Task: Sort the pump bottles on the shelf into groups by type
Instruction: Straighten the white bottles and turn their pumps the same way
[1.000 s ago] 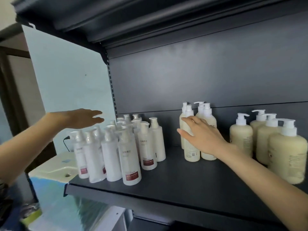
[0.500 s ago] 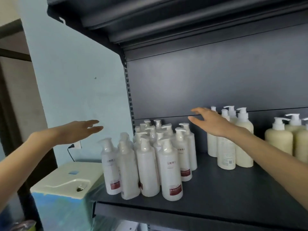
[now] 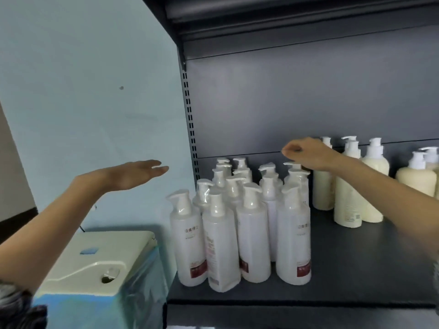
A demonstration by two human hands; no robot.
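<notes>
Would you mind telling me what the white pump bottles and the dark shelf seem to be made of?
White pump bottles: likely translucent plastic, glossy, with clear film glinting at the top. Shelf: apparently painted metal, matte dark grey, with a slotted upright.

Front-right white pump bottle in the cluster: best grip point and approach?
Probably wrap the front-right white bottle around its straight mid-body, coming from the right front: it stands upright, bare shelf lies on that side, and other white bottles crowd its left and rear.
</notes>
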